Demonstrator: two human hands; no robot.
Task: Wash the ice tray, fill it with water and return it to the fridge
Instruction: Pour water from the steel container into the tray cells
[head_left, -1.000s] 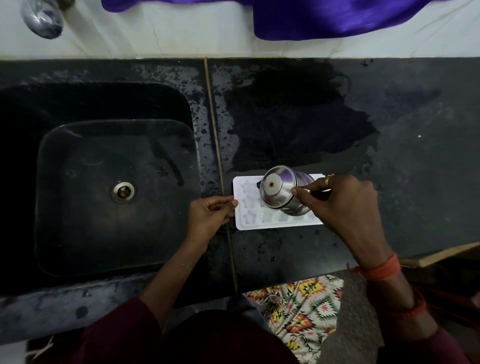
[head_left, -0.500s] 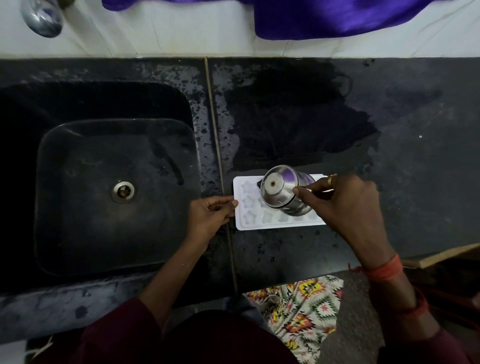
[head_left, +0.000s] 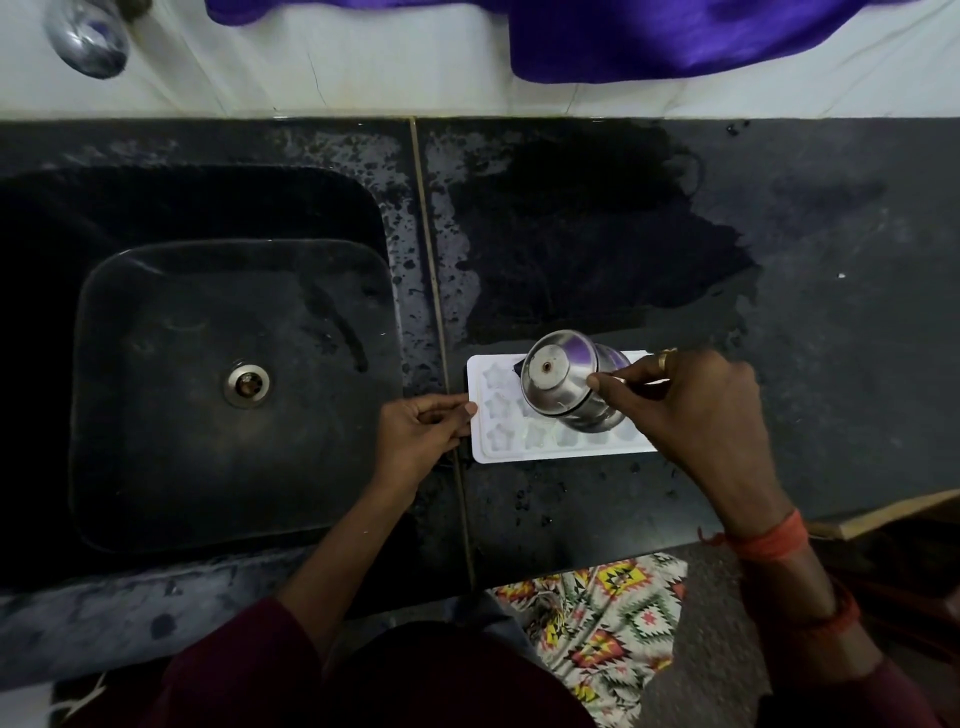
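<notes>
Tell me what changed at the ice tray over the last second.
Nothing visibly changed. The right hand still holds the steel cup tipped over the ice tray. The left hand still grips the tray's left edge. The tray lies where it was on the counter beside the sink.

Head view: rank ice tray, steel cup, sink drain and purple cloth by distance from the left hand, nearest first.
1. ice tray: touching, its left edge pinched by the left hand.
2. steel cup: just to the right, tipped over the tray.
3. sink drain: to the left, down in the basin.
4. purple cloth: far side, against the wall.
</notes>
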